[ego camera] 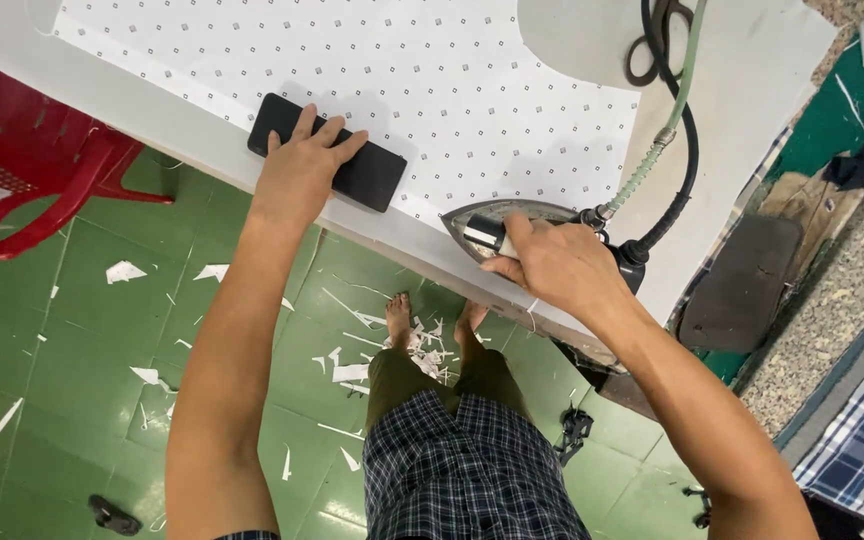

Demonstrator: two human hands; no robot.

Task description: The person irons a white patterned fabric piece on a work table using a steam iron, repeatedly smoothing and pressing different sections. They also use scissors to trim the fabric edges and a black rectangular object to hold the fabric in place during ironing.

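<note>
The white padded table (202, 130) runs from ten o'clock to four o'clock, its near edge just under both hands, open fabric beyond. A white dotted cloth (432, 90) covers it. The steam iron (497, 225), grey-soled, lies near that edge, nose towards nine o'clock, gripped by the right hand (562, 265). The left hand (302, 165) presses flat on a black block (327, 152), long axis ten-to-four.

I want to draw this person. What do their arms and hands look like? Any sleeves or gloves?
Both arms are bare to above the elbow, with no sleeves showing. The left hand and right hand wear no gloves, and I see no rings, watch or bracelets.
</note>
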